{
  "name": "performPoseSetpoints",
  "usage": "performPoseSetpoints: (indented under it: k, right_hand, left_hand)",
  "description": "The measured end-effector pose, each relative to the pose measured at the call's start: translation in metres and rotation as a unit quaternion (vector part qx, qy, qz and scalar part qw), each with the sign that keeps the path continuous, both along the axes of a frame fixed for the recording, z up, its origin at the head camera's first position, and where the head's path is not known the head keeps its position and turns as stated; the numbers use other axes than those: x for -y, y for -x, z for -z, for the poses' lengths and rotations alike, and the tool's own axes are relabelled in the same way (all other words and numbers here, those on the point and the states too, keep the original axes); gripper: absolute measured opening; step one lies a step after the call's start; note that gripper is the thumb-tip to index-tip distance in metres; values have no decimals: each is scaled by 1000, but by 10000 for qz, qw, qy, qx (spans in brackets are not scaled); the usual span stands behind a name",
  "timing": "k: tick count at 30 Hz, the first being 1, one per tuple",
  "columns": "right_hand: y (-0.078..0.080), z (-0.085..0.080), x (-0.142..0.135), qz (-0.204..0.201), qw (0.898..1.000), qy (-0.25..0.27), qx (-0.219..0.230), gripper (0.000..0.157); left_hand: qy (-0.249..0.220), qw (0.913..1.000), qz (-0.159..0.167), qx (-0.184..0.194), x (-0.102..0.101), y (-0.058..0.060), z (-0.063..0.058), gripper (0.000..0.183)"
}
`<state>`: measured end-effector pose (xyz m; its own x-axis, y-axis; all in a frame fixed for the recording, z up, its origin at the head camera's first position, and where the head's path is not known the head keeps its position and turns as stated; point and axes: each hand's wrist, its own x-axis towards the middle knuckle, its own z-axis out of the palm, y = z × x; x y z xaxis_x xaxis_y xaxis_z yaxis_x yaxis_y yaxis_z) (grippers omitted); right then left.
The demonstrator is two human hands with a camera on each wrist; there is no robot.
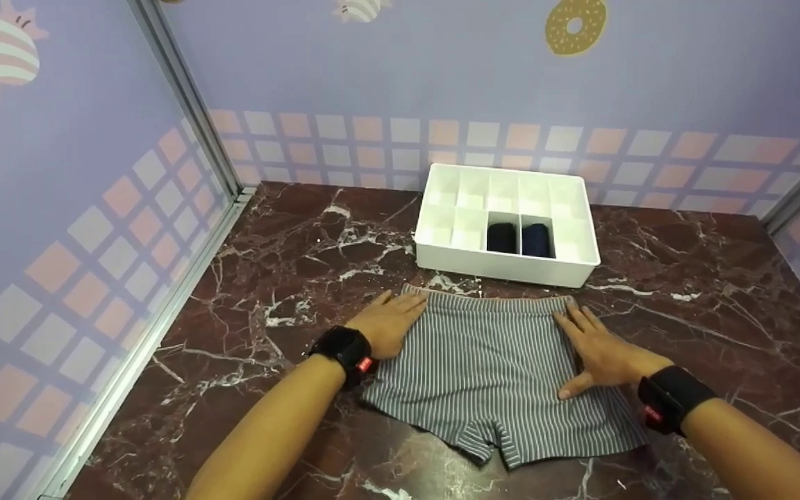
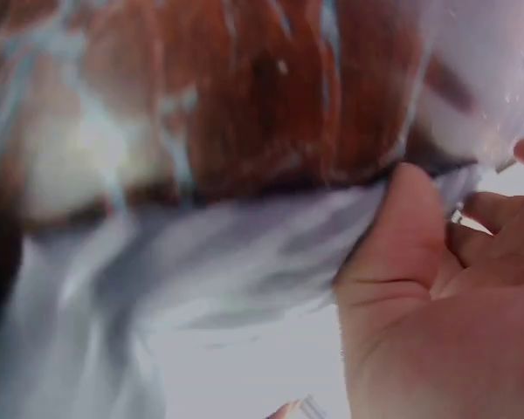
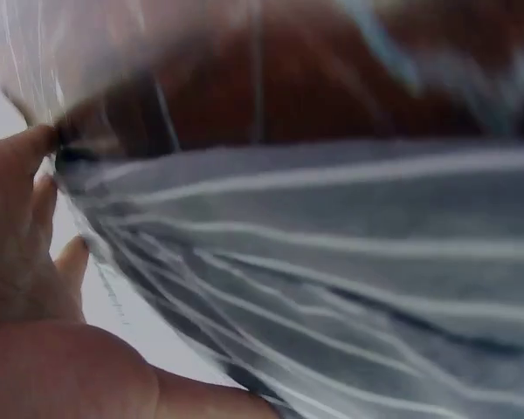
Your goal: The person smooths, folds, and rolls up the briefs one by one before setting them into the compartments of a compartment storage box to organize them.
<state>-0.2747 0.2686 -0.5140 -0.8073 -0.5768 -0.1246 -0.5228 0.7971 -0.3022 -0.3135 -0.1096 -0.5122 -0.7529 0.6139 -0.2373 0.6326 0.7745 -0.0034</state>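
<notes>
A pair of grey-and-white striped boxer briefs (image 1: 490,361) lies spread on the dark marbled tabletop, waistband toward the far side and leg openings toward me. On the left end of the waistband rest the fingers of my left hand (image 1: 389,326). My right hand (image 1: 598,351) lies along the right side, its fingers extended at the waistband corner and its thumb spread over the cloth. Close up in the left wrist view, the left thumb (image 2: 402,227) lies against the edge of the fabric. The right wrist view shows the striped cloth (image 3: 332,253) beside the right hand.
Beyond the waistband stands a white divided box (image 1: 504,267). Two neighbouring front compartments hold a black rolled cloth item (image 1: 501,238) and a navy one (image 1: 536,240). Patterned purple walls (image 1: 386,76) enclose the tabletop (image 1: 268,243) at the back and sides.
</notes>
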Motion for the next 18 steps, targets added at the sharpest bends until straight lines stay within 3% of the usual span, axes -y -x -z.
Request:
performPoseSetpoints:
  k: [5,9,14,18]
  right_hand:
    - [2,-1,-3,112,9990,-421,-54,128]
    - [1,-4,-3,178,9985,-502,-128,128]
    - [3,-4,0,-46,9987,-281,-423,125]
    - [2,0,11,-413,9965,-93,-717,118]
  left_hand:
    - [-205,9993,-77,-293,4,-2,1,73]
    - [-505,9982,-18,-322,8,-13,-6,63]
    - [-717,9961,426,-296,5,-38,-14,66]
    - [-769,9907,1035,-429,-9,-70,-13,71]
